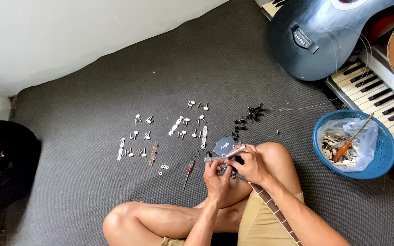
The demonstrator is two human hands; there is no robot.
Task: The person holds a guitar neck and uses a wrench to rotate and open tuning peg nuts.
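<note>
On the grey carpet (92,105) to my left, small silver tuning pegs (135,136) are lying in loose rows, with a red-handled screwdriver (188,173) resting just beside my left hand (216,178). I am sitting cross-legged with the guitar headstock (223,146) over my knee, my left hand curling its fingers around it from below while my right hand (251,165) is pinching a slim silver tool (226,154) against it. Further right, black pegs (248,119) are lying scattered, and a blue basket (384,155) is sitting near a dark guitar body (306,45).
</note>
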